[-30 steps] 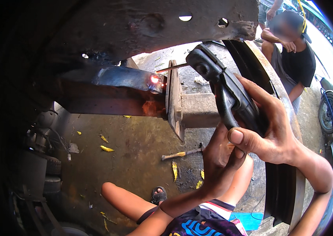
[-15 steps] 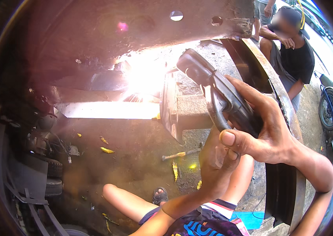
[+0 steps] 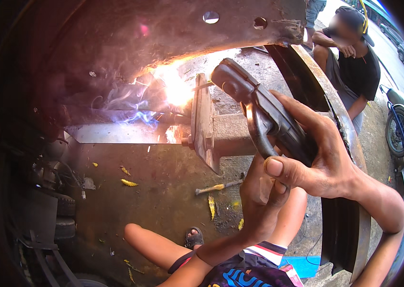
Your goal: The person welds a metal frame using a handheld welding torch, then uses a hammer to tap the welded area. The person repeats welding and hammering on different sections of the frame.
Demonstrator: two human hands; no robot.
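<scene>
My right hand (image 3: 321,158) is closed round a black welding electrode holder (image 3: 278,119), its thumb on the curved lever. Just below, my left hand (image 3: 261,201) is closed against the underside of the holder, its fingertips partly hidden behind it. A short electrode (image 3: 204,86) sticks out of the holder's head toward a bright welding arc (image 3: 179,91). The arc burns between a rusty overhead steel beam (image 3: 178,28) and an upright steel plate (image 3: 202,119). Glare hides the joint itself.
A curved steel channel (image 3: 340,229) stands along my right. On the ground lies a tool with a yellowish handle (image 3: 211,189), among yellow leaves (image 3: 129,182). A person in a black shirt (image 3: 359,71) crouches at the far right, near a motorcycle wheel (image 3: 399,131). Tyres (image 3: 64,227) are at left.
The arc's glare has shrunk, baring the upright plate and its bolt. Bluish smoke now drifts left of it. The holder and both hands have shifted very slightly left.
</scene>
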